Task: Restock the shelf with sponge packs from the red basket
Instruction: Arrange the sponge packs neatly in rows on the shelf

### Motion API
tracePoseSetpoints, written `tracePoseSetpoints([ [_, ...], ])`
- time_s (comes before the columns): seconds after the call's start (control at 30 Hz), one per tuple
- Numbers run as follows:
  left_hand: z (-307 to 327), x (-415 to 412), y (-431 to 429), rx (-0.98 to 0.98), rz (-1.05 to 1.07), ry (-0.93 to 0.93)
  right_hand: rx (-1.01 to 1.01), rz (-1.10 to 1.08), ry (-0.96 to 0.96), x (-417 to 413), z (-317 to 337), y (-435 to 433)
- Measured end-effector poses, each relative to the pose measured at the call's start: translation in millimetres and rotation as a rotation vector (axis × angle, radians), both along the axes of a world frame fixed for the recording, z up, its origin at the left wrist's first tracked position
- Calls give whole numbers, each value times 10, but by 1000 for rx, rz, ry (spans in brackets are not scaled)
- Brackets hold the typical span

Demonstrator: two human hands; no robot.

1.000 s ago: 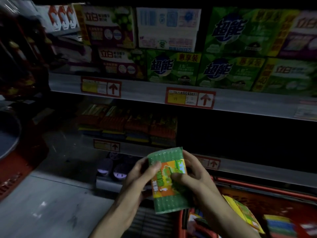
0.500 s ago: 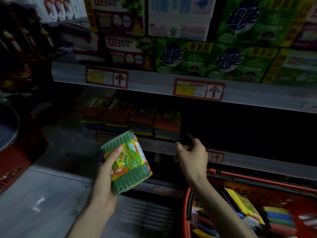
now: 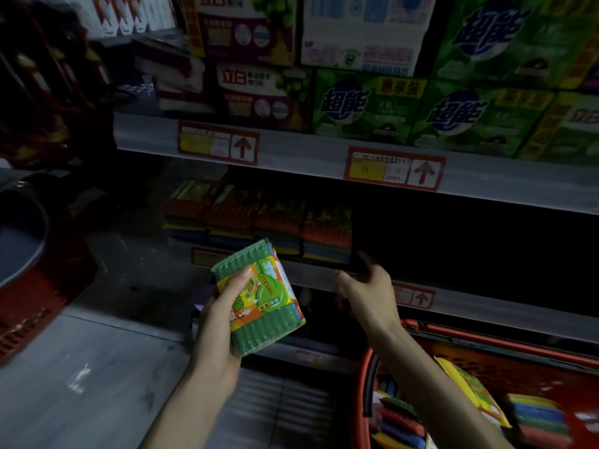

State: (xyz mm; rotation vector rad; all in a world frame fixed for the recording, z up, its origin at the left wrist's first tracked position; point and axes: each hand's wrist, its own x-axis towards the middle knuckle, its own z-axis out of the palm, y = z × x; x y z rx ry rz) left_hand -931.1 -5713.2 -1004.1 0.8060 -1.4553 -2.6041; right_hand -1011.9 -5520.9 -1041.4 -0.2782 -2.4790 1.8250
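The right hand [image 3: 369,286] has let go of the flat green plastic-wrapped sponge pack [image 3: 262,306] in the middle of the picture. Only the left hand [image 3: 217,322] grips it now. The right hand, loose and holding nothing, reaches to the grey metal shelf [image 3: 486,307], probably to make room.

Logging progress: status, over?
Left hand grips green sponge pack, not yet shelved. Right hand open at shelf edge beside stocked row. More packs in red basket. Shelf right of row too dark to read.

Glossy plastic film covers the gripped sponge pack [image 3: 270,301], ribbed beneath; right of it, the red basket [image 3: 362,384] looks smooth plastic.
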Motion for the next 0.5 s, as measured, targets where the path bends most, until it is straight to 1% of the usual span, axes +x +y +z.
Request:
tracePoseSetpoints([
  [0.5,-11,16,107,-19,-59,-2,-51,93,-69,143,26,97],
])
